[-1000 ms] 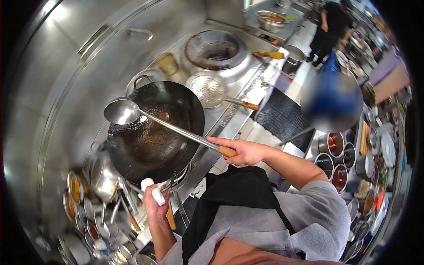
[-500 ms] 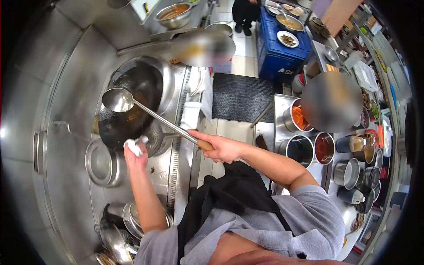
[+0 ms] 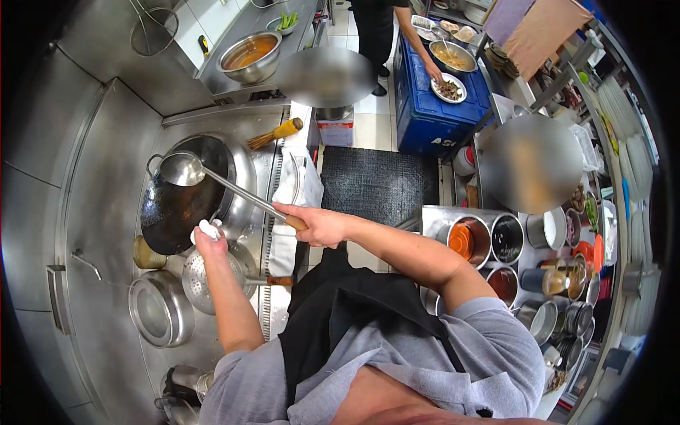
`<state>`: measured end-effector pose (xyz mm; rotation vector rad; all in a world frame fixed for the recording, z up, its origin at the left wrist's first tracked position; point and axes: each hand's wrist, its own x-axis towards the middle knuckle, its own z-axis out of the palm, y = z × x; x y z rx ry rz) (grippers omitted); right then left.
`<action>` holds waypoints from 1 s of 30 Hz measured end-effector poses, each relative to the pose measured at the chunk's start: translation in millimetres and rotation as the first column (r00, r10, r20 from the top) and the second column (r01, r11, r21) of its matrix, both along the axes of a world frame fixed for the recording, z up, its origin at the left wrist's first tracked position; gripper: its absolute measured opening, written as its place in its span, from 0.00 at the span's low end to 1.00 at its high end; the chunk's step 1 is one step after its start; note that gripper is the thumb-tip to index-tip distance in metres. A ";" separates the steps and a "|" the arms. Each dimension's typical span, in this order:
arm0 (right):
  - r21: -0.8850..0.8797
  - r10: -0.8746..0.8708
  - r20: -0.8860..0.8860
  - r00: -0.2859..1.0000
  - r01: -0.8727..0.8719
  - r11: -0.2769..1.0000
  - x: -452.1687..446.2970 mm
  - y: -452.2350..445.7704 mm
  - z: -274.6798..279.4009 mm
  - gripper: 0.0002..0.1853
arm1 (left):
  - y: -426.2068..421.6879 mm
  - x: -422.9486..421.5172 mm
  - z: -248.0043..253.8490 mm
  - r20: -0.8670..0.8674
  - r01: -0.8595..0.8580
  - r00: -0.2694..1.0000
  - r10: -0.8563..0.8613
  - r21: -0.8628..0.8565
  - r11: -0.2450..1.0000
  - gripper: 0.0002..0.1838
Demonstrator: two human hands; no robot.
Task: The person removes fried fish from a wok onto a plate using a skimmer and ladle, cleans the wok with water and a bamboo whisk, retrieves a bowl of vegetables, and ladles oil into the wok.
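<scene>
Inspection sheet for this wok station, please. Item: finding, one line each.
Surface: steel stove top; fine soiling too small to judge
Wok: at the burner, dark residue inside
Ladle: bowl over the wok
Clutter: perforated strainer, yellow-handled brush and round metal pan around the wok
Left hand: holds white cloth at the wok's near rim
Right hand: closed on the ladle's wooden handle
Cables: nothing seen
Surroundings: black floor mat; co-worker's hand at a plate of food on a blue container; two patches blurred, contents cannot be told
</scene>
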<state>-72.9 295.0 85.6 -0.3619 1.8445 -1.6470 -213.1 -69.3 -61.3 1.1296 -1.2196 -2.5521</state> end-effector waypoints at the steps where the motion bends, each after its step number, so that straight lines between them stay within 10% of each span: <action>1: -0.020 0.015 -0.022 1.000 -0.015 1.000 -20.5 2.8 -9.8 0.48 | 4.1 -11.3 -1.9 -0.004 -0.020 1.000 0.020 0.005 1.000 0.16; 9: 0.107 0.209 -0.528 0.823 -0.180 0.978 -215.5 30.5 -45.8 0.47 | 70.7 -79.8 -25.5 0.036 -0.109 0.994 0.104 0.152 0.982 0.17; 11: 0.171 0.336 -0.311 0.889 -0.295 0.940 -255.8 44.9 -31.3 0.47 | 84.1 -84.7 -25.7 0.057 -0.145 0.989 0.136 0.216 0.965 0.17; 16: 0.196 0.420 -0.442 0.792 -0.372 0.907 -332.8 48.9 -107.2 0.47 | 121.2 -102.4 -8.0 0.046 -0.317 0.947 0.317 0.277 0.907 0.14; 20: -0.106 0.467 0.157 0.870 -0.455 0.884 -368.1 18.2 -100.1 0.45 | 133.0 -106.0 -15.3 0.011 -0.383 0.922 0.387 0.178 0.907 0.08; 30: -0.322 0.670 0.272 0.691 -0.591 0.739 -444.3 -148.3 -53.2 0.47 | 145.8 -129.0 -21.1 0.018 -0.600 0.795 0.606 -0.117 0.791 0.07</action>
